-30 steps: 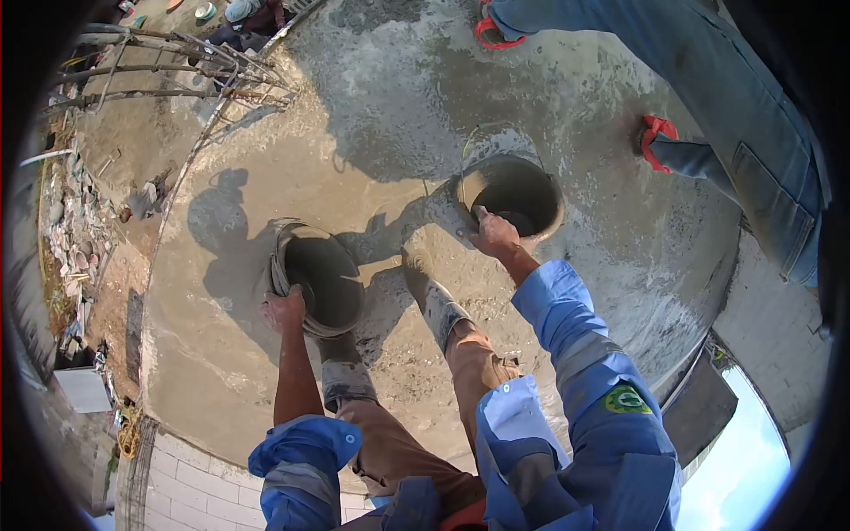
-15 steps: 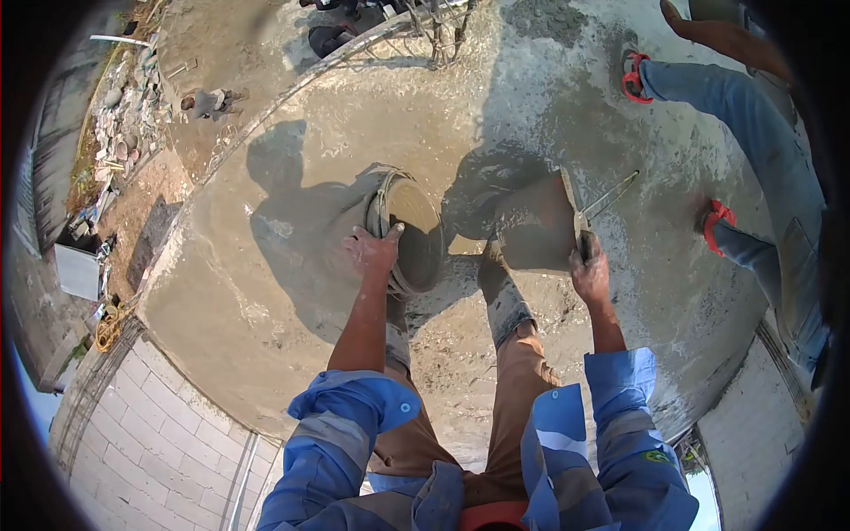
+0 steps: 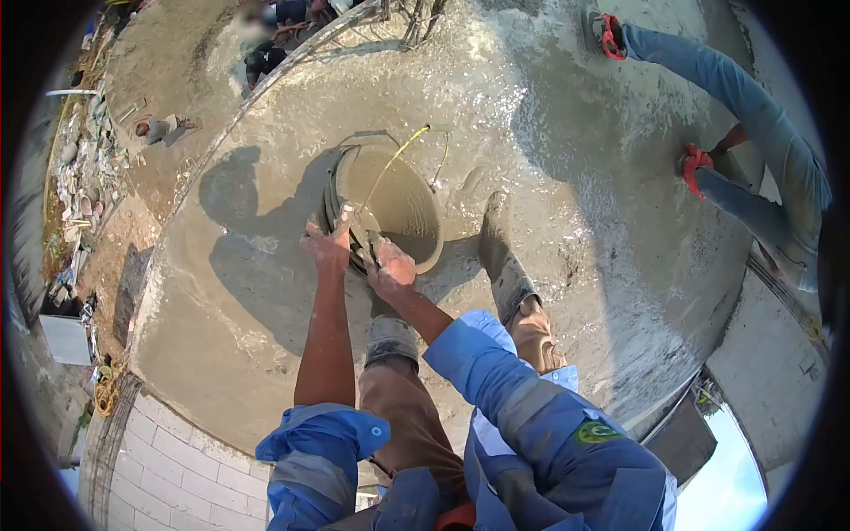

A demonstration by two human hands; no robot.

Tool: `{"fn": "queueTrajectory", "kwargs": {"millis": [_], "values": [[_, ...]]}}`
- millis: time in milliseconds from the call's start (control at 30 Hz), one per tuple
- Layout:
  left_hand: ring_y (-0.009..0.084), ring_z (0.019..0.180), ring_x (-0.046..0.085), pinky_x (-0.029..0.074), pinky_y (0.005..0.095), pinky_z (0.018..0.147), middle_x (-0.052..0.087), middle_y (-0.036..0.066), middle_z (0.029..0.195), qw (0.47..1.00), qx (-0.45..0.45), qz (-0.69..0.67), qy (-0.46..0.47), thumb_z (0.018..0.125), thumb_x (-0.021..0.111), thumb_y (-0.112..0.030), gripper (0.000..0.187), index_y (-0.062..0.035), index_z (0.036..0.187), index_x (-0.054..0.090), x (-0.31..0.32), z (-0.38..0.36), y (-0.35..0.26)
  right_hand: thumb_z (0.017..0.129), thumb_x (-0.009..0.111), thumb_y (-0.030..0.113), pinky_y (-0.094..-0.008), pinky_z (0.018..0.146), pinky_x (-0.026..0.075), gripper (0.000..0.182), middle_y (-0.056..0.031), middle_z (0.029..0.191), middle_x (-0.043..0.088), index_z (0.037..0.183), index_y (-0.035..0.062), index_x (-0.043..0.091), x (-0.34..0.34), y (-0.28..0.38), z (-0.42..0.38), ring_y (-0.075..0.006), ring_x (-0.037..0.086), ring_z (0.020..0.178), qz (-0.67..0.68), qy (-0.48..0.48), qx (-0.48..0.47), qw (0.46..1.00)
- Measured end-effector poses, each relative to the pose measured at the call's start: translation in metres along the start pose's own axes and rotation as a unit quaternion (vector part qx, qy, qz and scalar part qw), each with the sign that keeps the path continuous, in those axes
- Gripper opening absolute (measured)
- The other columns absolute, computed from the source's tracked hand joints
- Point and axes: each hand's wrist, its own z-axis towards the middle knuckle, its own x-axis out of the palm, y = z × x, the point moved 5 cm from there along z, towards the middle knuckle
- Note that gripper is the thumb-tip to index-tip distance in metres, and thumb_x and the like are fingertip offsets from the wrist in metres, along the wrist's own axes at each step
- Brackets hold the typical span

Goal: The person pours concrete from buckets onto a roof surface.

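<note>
A mud-coated bucket point(image 3: 416, 199) with wet grey material inside sits tilted in front of me, its open mouth facing up and to the right. Dark rims show along its left side, as if it were nested in other buckets. A thin handle point(image 3: 407, 144), partly yellow, crosses the opening. My left hand point(image 3: 329, 243) is closed on the rims at the left. At the near edge, my right hand point(image 3: 390, 265) has its fingers closed round the bucket's rim. The undersides of both hands are hidden.
Wet cement floor point(image 3: 531, 354) surrounds my legs. Another person's legs point(image 3: 744, 97), with red-strapped footwear, are at the right. A curb point(image 3: 199, 168) runs along the left, with people beyond it. Bare rods point(image 3: 425, 22) stand at the top, and a block wall point(image 3: 186, 456) lies lower left.
My right hand has swung left from the separate bucket's side to the rim beside my left hand. That bucket no longer stands apart at the right. The other person's legs have shifted slightly.
</note>
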Motion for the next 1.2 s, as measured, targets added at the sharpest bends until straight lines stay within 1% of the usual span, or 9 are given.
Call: {"fn": "queueTrajectory", "kwargs": {"millis": [67, 167, 233, 300, 367, 467, 567, 767, 1200], "values": [[0.0416, 0.113, 0.047, 0.033, 0.0449, 0.098, 0.040, 0.022, 0.135, 0.995, 0.091, -0.038, -0.017, 0.077, 0.058, -0.059, 0.087, -0.0026, 0.138, 0.032, -0.009, 0.001, -0.028, 0.081, 0.059, 0.029, -0.0445, 0.076, 0.048, 0.040, -0.0164, 0.097, 0.061, 0.112, 0.0047, 0.054, 0.002, 0.004, 0.004, -0.0352, 0.059, 0.090, -0.020, 0.002, -0.013, 1.000], [0.0416, 0.123, 0.038, 0.031, 0.0447, 0.102, 0.038, 0.026, 0.135, 0.986, -0.029, 0.154, 0.053, 0.069, 0.057, -0.071, 0.100, 0.0056, 0.130, 0.038, -0.013, -0.011, -0.068, 0.079, 0.058, 0.024, -0.0448, 0.080, 0.047, 0.043, -0.0171, 0.099, 0.060, 0.117, 0.0054, 0.050, -0.002, -0.006, 0.009, -0.0349, 0.058, 0.093, 0.011, 0.055, 0.009, 0.998], [0.0386, 0.122, 0.039, 0.030, 0.0455, 0.103, 0.043, 0.026, 0.130, 0.986, -0.016, 0.140, 0.092, 0.062, 0.071, -0.063, 0.106, 0.0054, 0.133, 0.033, -0.002, -0.006, -0.076, 0.080, 0.056, 0.023, -0.0441, 0.082, 0.046, 0.044, -0.0174, 0.104, 0.058, 0.120, 0.0083, 0.048, -0.016, -0.016, 0.013, -0.0356, 0.056, 0.097, 0.065, 0.088, 0.046, 0.993], [0.0357, 0.118, 0.045, 0.032, 0.0444, 0.102, 0.048, 0.023, 0.126, 0.941, 0.085, 0.252, 0.209, 0.062, 0.074, -0.056, 0.100, 0.0062, 0.130, 0.036, 0.017, -0.006, -0.085, 0.078, 0.060, 0.036, -0.0444, 0.084, 0.045, 0.055, -0.0185, 0.108, 0.057, 0.124, 0.0097, 0.046, -0.023, -0.038, 0.012, -0.0359, 0.056, 0.101, 0.023, 0.147, 0.037, 0.988], [0.0319, 0.114, 0.049, 0.034, 0.0454, 0.099, 0.052, 0.021, 0.122, 0.998, 0.042, 0.010, 0.042, 0.063, 0.076, -0.049, 0.094, 0.0036, 0.129, 0.037, 0.028, -0.002, -0.072, 0.077, 0.062, 0.041, -0.0446, 0.085, 0.045, 0.060, -0.0188, 0.108, 0.057, 0.125, 0.0098, 0.045, -0.055, -0.053, 0.020, -0.0359, 0.056, 0.102, 0.016, 0.139, 0.021, 0.990], [0.0322, 0.115, 0.048, 0.035, 0.0453, 0.098, 0.050, 0.022, 0.124, 0.997, -0.028, -0.049, 0.046, 0.062, 0.077, -0.046, 0.092, -0.0008, 0.131, 0.037, 0.032, -0.022, -0.091, 0.080, 0.058, 0.051, -0.0434, 0.090, 0.043, 0.064, -0.0201, 0.115, 0.057, 0.122, 0.0037, 0.050, -0.125, -0.100, 0.023, -0.0348, 0.055, 0.106, 0.037, 0.153, 0.195, 0.968], [0.0341, 0.116, 0.047, 0.036, 0.0448, 0.097, 0.046, 0.022, 0.128, 0.983, -0.103, 0.149, -0.012, 0.060, 0.077, -0.047, 0.094, -0.0035, 0.132, 0.035, 0.034, -0.027, -0.100, 0.079, 0.060, 0.051, -0.0411, 0.089, 0.045, 0.064, -0.0232, 0.109, 0.059, 0.117, 0.0002, 0.055, -0.174, -0.188, 0.027, -0.0345, 0.057, 0.103, 0.055, 0.098, 0.290, 0.950], [0.0353, 0.124, 0.040, 0.033, 0.0429, 0.101, 0.043, 0.022, 0.132, 0.985, -0.115, 0.116, 0.052, 0.056, 0.077, -0.051, 0.103, -0.0029, 0.135, 0.032, 0.031, -0.038, -0.135, 0.083, 0.058, 0.047, -0.0389, 0.083, 0.048, 0.058, -0.0214, 0.101, 0.063, 0.114, -0.0017, 0.055, -0.283, -0.322, 0.032, -0.0322, 0.061, 0.095, 0.011, 0.034, 0.331, 0.943], [0.0383, 0.131, 0.029, 0.025, 0.0412, 0.108, 0.031, 0.026, 0.139, 0.980, -0.131, 0.147, 0.015, 0.057, 0.075, -0.052, 0.111, 0.0043, 0.138, 0.024, 0.043, -0.023, -0.130, 0.081, 0.061, 0.042, -0.0385, 0.084, 0.047, 0.053, -0.0199, 0.104, 0.063, 0.117, 0.0035, 0.055, -0.363, -0.369, 0.118, -0.0325, 0.061, 0.098, -0.019, -0.013, 0.314, 0.949]]}}
